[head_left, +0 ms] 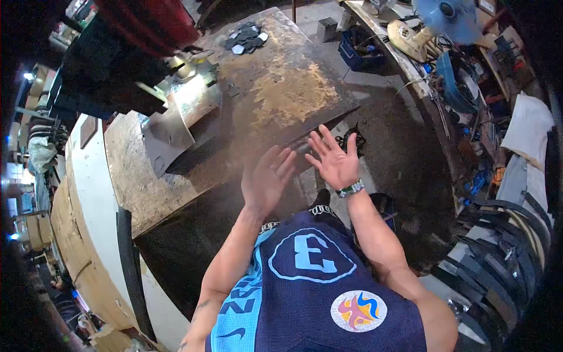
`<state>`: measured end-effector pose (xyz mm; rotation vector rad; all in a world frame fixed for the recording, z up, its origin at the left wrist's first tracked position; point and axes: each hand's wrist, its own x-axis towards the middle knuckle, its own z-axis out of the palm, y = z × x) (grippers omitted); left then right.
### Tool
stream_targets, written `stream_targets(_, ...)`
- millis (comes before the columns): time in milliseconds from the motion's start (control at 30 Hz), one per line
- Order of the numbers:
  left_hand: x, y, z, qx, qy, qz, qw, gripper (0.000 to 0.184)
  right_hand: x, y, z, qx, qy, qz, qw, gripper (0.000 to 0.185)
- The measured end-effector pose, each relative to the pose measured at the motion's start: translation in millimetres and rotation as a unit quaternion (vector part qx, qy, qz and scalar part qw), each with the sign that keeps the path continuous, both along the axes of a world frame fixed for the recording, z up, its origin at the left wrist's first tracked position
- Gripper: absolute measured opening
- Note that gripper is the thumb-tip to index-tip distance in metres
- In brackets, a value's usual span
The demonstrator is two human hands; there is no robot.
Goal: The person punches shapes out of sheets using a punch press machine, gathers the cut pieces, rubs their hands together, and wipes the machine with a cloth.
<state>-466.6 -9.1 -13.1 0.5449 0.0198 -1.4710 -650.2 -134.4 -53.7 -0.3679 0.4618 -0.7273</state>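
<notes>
Both palms are turned up in front of my body, near the front edge of a worn wooden table [229, 132]. My left hand [268, 180] is slightly blurred, with its fingers extended and nothing in it. To its right, my right hand [337, 161] has its fingers spread and is also bare; a beaded bracelet circles that wrist. Dark flat sheets [170, 135] lie on the table's left part, beyond my left hand. Farther back sits a pile of black and white pieces [246, 39].
A red and black cloth [146, 26] hangs at the upper left. At the upper right are a blue fan [448, 17] and a workbench [404, 64] with tools. Black strips [498, 270] are heaped at the lower right. A blue crate [359, 56] stands on the floor.
</notes>
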Motion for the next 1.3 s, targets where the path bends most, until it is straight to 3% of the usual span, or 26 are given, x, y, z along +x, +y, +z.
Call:
stream_targets(133,-22.5,-7.8,8.5,-0.029,0.112,0.015,0.993,0.085,-13.6,-28.5,-17.4,-0.037,0.031,0.036,0.998,0.09)
stream_targets(167,-24.7,-6.7,9.1,-0.026,0.129,0.025,0.991,0.088,-15.3,-40.2,-25.3,-0.231,0.256,0.056,0.937,0.085)
stream_targets(200,-26.0,-6.4,9.8,-0.023,0.123,0.033,0.992,0.088,-15.2,-51.1,-31.5,-0.404,0.455,0.072,0.79,0.083)
stream_targets(267,-28.2,-4.1,11.4,-0.016,0.166,0.062,0.984,0.089,-10.4,-78.0,-16.8,-0.448,0.711,0.225,0.492,0.091)
stream_targets(300,-28.3,-2.9,13.9,0.001,0.164,0.077,0.983,0.089,-9.0,-75.4,-31.7,-0.485,0.719,0.192,0.459,0.094)
stream_targets(333,-27.0,0.2,14.8,-0.003,0.159,0.084,0.984,0.089,-6.3,-71.5,-32.0,-0.492,0.714,0.19,0.461,0.094)
stream_targets(400,-22.4,4.9,13.8,0.0,0.152,0.092,0.984,0.089,-3.3,-63.5,-30.0,-0.559,0.708,0.281,0.328,0.092)
stream_targets(433,-19.7,9.8,13.6,-0.009,0.144,0.088,0.986,0.089,-9.7,-66.9,-31.2,-0.602,0.708,0.267,0.255,0.09)
stream_targets(467,-17.2,17.0,12.8,-0.009,0.143,0.097,0.985,0.089,-14.5,-77.3,-31.2,-0.629,0.696,0.268,0.218,0.087)
stream_targets(600,1.6,36.0,3.2,-0.037,0.109,0.071,0.991,0.089,6.0,-108.5,-57.4,-0.542,0.779,0.212,0.234,0.074)
stream_targets(667,14.9,47.0,-4.1,-0.001,0.036,0.027,0.999,0.086,17.5,-105.8,-72.3,-0.549,0.776,0.193,0.244,0.069)
stream_targets(733,23.5,62.0,-9.4,0.123,-0.135,-0.037,0.982,0.078,18.7,-94.3,-75.0,-0.589,0.741,0.195,0.257,0.065)
stream_targets(800,28.8,75.8,-43.1,0.221,-0.364,-0.1,0.899,0.07,22.9,-69.3,-33.0,-0.614,0.689,0.319,0.216,0.065)
stream_targets(833,30.3,86.9,-70.1,0.217,-0.417,-0.109,0.876,0.068,23.7,-53.6,-14.3,-0.694,0.55,0.422,0.194,0.063)
stream_targets(867,33.2,91.6,-88.6,0.215,-0.469,-0.114,0.849,0.065,26.3,-31.3,-10.8,-0.604,0.469,0.47,0.441,0.056)
stream_targets(900,34.8,91.5,-68.1,0.228,-0.39,-0.065,0.89,0.065,33.1,-6.3,-8.6,-0.606,0.391,0.462,0.516,0.061)
stream_targets(933,31.6,100.4,-45.7,0.239,-0.302,-0.018,0.923,0.065,50.1,36.3,13.1,-0.462,0.377,0.474,0.648,0.059)
stream_targets(967,31.1,104.4,-51.4,0.192,-0.251,0.062,0.947,0.065,69.6,68.7,33.8,-0.467,0.296,0.464,0.692,0.064)
stream_targets(1000,30.9,105.0,-64.7,0.105,-0.355,0.147,0.917,0.061,92.0,90.3,36.6,-0.474,0.246,0.464,0.706,0.075)
stream_targets(1067,40.5,110.5,-20.5,0.119,-0.547,0.247,0.791,0.059,137.8,139.4,54.6,-0.264,0.124,0.494,0.819,0.094)
stream_targets(1100,49.1,118.1,-2.1,0.126,-0.548,0.257,0.786,0.059,160.5,157.1,71.7,-0.267,0.118,0.504,0.813,0.094)
stream_targets(1167,68.5,133.8,32.6,0.145,-0.583,0.355,0.716,0.064,209.0,183.0,113.2,-0.299,0.04,0.439,0.847,0.105)
stream_targets(1200,65.1,138.4,49.5,0.195,-0.577,0.34,0.717,0.084,229.2,184.4,125.9,-0.338,0.041,0.451,0.825,0.108)
stream_targets(1233,68.8,148.0,65.5,0.129,-0.611,0.368,0.689,0.091,249.0,182.7,123.2,-0.377,0.073,0.438,0.813,0.111)
stream_targets(1267,73.3,158.7,73.2,0.066,-0.642,0.393,0.654,0.099,272.5,186.0,124.4,-0.335,0.067,0.409,0.846,0.11)
stream_targets(1300,67.1,165.0,63.9,0.094,-0.657,0.365,0.653,0.109,288.4,193.7,126.0,-0.321,0.042,0.398,0.858,0.108)
